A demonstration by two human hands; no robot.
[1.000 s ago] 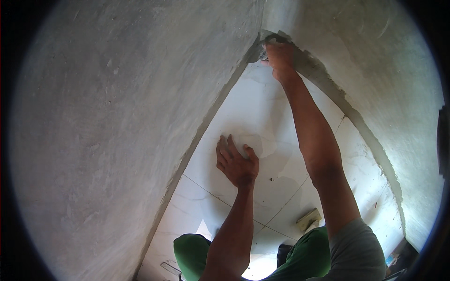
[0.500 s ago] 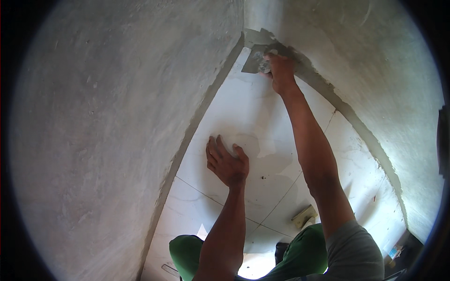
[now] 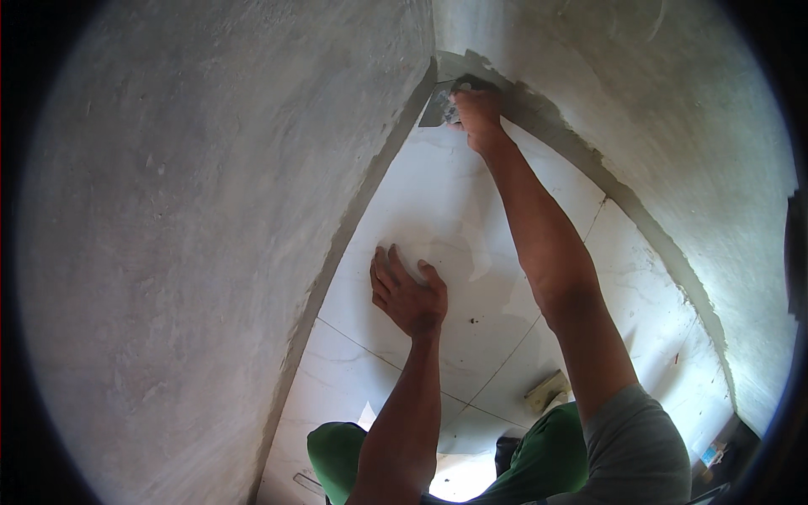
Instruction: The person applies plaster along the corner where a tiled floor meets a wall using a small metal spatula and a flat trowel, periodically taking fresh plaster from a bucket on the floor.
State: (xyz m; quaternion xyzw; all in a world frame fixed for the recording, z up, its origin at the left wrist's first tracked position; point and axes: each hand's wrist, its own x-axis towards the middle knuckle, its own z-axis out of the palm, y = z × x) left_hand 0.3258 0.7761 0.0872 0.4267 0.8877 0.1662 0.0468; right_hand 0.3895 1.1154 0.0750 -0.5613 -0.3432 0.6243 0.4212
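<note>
My right hand (image 3: 478, 116) is wrapped round a grey metal trowel (image 3: 433, 105), its blade at the far corner where two walls meet the white tiled floor (image 3: 438, 202). Damp grey mortar (image 3: 530, 105) runs along the foot of the right wall there, near my fingers. My left hand (image 3: 408, 290) lies palm down on the tiles with fingers spread, holding nothing.
Grey plastered walls (image 3: 185, 210) rise on both sides, banded at the floor. A beige block-like tool (image 3: 545, 389) lies by my right knee. My green-clad legs (image 3: 539, 454) are below. A small blue-and-white item (image 3: 714, 454) sits at the lower right.
The trowel came out a little from the corner with its blade showing more, then moved left and up into it. The view shifted slightly; my left hand stays spread on the floor.
</note>
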